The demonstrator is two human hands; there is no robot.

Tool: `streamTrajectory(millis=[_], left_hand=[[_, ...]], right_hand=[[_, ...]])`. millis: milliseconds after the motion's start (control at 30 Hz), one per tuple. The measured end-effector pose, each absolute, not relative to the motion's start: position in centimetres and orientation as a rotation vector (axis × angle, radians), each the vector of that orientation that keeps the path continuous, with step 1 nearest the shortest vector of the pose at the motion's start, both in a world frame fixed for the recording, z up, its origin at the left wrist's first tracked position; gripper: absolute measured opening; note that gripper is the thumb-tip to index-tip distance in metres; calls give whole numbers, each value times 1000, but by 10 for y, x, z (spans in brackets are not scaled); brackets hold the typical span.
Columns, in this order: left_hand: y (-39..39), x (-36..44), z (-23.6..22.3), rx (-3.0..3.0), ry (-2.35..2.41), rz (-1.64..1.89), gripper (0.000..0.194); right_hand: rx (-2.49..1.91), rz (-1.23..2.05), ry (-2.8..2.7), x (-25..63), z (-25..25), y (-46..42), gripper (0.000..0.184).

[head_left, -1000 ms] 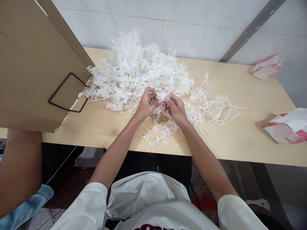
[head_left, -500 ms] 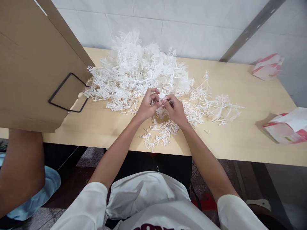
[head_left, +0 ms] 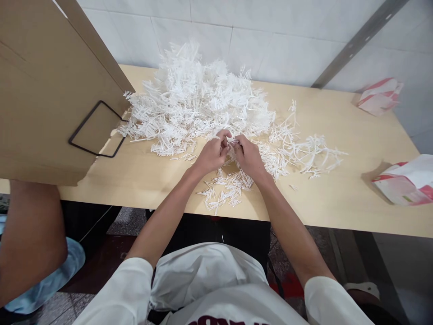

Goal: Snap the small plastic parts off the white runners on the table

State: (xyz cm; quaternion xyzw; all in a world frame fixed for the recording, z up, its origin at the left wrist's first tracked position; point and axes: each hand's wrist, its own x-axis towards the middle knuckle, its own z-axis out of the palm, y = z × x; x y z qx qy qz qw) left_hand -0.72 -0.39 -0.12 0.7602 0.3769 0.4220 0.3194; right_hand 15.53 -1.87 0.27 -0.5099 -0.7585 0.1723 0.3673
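Note:
My left hand (head_left: 215,151) and my right hand (head_left: 247,153) meet in front of a large heap of white, branched, plastic-looking pieces (head_left: 203,95). Between their fingertips is one small white branched piece (head_left: 231,141), pinched from both sides and partly covered by the fingers. Below the hands, thin white sticks (head_left: 233,185) lie scattered on the table. Right of my right hand are more short sticks (head_left: 274,160) and some bare, curved white stems (head_left: 314,153).
A cardboard sheet (head_left: 50,99) with a black wire frame (head_left: 98,128) stands at the left, beside another person's arm (head_left: 34,225). Two red-and-white paper packets (head_left: 380,97) sit at the table's right. A tiled wall (head_left: 270,49) closes off the back.
My left hand has shifted slightly right and down, its fingers now closer around the white piece. The right hand's fingers have curled in a little. The piles look the same.

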Motion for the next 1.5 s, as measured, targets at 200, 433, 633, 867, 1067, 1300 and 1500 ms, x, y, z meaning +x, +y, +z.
streamTrajectory(millis=[200, 433, 633, 867, 1067, 1300, 1500], left_hand=[[-1, -7, 4, 1666, 950, 1258, 26], [1, -7, 4, 1596, 975, 1260, 18], [-2, -6, 9, 1738, 1016, 1253, 9], [-8, -3, 4, 1977, 1173, 1253, 3], [-8, -4, 0, 2175, 1284, 1297, 4], [-8, -6, 4, 2040, 1179, 1287, 3], [-11, -4, 7, 2018, 1111, 1250, 12]], right_hand=[[-1170, 873, -1527, 151, 4, -17, 27], [-1143, 992, -1383, 148, 9, -16, 38], [-1145, 857, -1488, 150, 6, -18, 32], [-1292, 430, -1822, 151, 6, -18, 23], [-1375, 332, -1842, 151, 2, -18, 30], [-1184, 798, -1533, 147, 9, -25, 28], [-1171, 802, -1552, 148, 6, -20, 36]])
